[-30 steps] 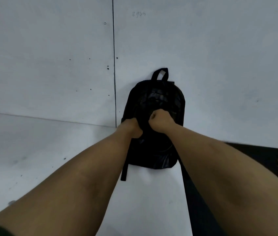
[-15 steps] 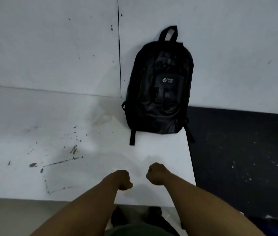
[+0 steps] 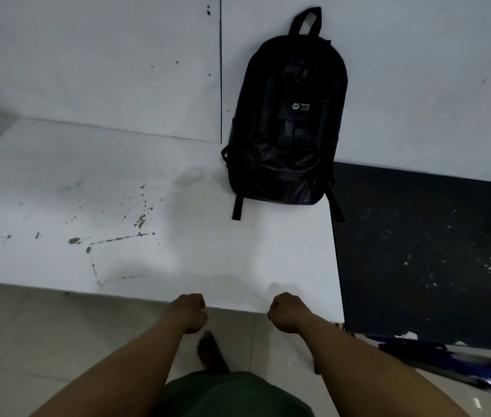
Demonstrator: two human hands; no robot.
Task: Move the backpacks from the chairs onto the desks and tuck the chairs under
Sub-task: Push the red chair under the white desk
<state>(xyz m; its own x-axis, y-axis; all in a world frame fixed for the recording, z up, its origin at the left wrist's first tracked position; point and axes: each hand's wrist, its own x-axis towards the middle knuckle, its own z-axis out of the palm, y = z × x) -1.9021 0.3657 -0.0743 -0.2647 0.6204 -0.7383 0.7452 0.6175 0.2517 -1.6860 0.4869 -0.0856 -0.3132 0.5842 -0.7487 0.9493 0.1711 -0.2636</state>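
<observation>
A black backpack (image 3: 288,121) stands upright on the white desk (image 3: 118,206), at its far right corner, leaning against the white wall. Its top loop points up and two straps trail onto the desk. My left hand (image 3: 189,311) and my right hand (image 3: 287,310) are both curled into fists with nothing in them. They hover side by side over the desk's near edge, well short of the backpack. No chair is in view.
A black desk (image 3: 424,251) with white flecks and chipped spots adjoins the white one on the right. A blurred blue object (image 3: 464,371) lies below it at the lower right. Beige floor tiles (image 3: 27,341) and my bare foot (image 3: 209,353) show beneath the desk edge.
My hands have let go of the backpack and drawn back from it to the desk's near edge. The view has backed away and tilted down, bringing the floor into sight.
</observation>
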